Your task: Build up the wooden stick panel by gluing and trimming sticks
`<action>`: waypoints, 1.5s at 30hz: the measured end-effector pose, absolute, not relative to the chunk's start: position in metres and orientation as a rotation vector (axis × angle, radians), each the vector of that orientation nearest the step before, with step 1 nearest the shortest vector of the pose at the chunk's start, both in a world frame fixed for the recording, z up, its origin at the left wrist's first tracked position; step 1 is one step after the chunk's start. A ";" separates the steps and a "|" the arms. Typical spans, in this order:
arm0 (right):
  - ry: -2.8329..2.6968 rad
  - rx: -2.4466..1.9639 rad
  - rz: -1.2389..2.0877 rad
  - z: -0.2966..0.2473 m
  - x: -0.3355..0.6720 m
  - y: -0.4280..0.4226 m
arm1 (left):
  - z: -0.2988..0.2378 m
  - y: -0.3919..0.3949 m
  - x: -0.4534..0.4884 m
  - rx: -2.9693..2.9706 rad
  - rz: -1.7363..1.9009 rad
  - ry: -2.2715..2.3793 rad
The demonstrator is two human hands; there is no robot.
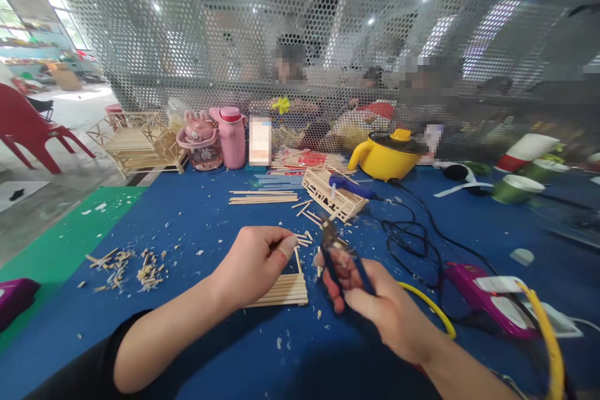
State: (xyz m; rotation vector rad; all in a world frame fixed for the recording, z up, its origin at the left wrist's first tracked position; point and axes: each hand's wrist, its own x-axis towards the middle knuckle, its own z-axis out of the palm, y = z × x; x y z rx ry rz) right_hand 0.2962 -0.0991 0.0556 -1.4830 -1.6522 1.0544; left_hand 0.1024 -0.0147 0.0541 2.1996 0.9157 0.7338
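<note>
My left hand [255, 262] is closed in a pinch, with thumb and forefinger at the top of a short wooden stick [298, 259]. That stick rises from the far right part of a flat panel of sticks laid side by side [285, 292], partly hidden by my left hand. To the right, my right hand [370, 294] grips cutting pliers [332, 256] with dark blue handles, their jaws pointing up and away. Short cut sticks [304, 239] lie just beyond my left fingertips. A small stick-built frame [335, 194] rests farther back, with a blue glue gun [349, 187] on it.
Long sticks [262, 198] lie behind my left hand, and scrap piles [150, 270] sit on the left. Black cords [417, 237] run at right near a purple device [492, 300]. A yellow pot [387, 156], pink bottle [229, 140] and larger stick model [140, 144] line the back.
</note>
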 end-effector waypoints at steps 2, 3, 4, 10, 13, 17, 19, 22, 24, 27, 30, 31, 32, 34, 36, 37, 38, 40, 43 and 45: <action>-1.681 -1.600 1.014 0.058 0.308 -0.098 | 0.054 -0.011 0.098 2.211 0.672 0.930; -1.749 -1.711 0.928 0.058 0.314 -0.098 | 0.054 -0.010 0.095 2.235 0.651 0.925; -1.840 -1.858 0.803 0.056 0.319 -0.097 | 0.054 -0.009 0.093 2.270 0.615 0.909; -1.976 -2.456 0.183 0.027 0.339 -0.087 | 0.042 -0.008 0.090 2.443 0.393 0.735; -1.978 -2.481 0.117 0.018 0.344 -0.078 | 0.034 -0.007 0.092 2.411 0.337 0.772; -2.044 -2.418 -0.084 0.020 0.345 -0.073 | 0.027 -0.007 0.096 2.340 0.314 0.856; -2.085 -2.341 -0.223 0.025 0.339 -0.075 | 0.026 -0.008 0.098 2.336 0.304 0.869; -2.141 -2.215 -0.240 0.030 0.325 -0.078 | 0.028 -0.009 0.099 2.336 0.287 0.894; -2.179 -2.124 -0.129 0.033 0.315 -0.077 | 0.029 -0.009 0.100 2.325 0.273 0.914; -2.203 -2.016 0.069 0.035 0.301 -0.074 | 0.031 -0.008 0.101 2.330 0.249 0.935; -2.181 -1.985 0.174 0.035 0.294 -0.071 | 0.032 -0.006 0.101 2.336 0.214 0.925; -2.175 -1.978 0.200 0.034 0.293 -0.070 | 0.033 -0.005 0.101 2.333 0.195 0.916; -2.169 -1.966 0.224 0.033 0.292 -0.070 | 0.033 -0.004 0.100 2.327 0.170 0.902; -2.163 -1.929 0.264 0.031 0.291 -0.070 | 0.032 -0.002 0.099 2.311 0.131 0.879; -2.151 -1.895 0.289 0.027 0.291 -0.070 | 0.031 -0.001 0.099 2.295 0.128 0.871; -2.143 -1.884 0.298 0.026 0.291 -0.070 | 0.031 0.000 0.098 2.290 0.141 0.871; -2.136 -1.875 0.304 0.024 0.291 -0.070 | 0.030 0.000 0.098 2.288 0.155 0.874; -2.125 -1.868 0.320 0.022 0.291 -0.069 | 0.029 0.000 0.099 2.281 0.169 0.875; -2.113 -1.888 0.328 0.023 0.289 -0.066 | 0.032 -0.001 0.100 2.272 0.172 0.855; -2.105 -1.906 0.314 0.028 0.289 -0.068 | 0.035 0.000 0.096 2.272 0.207 0.833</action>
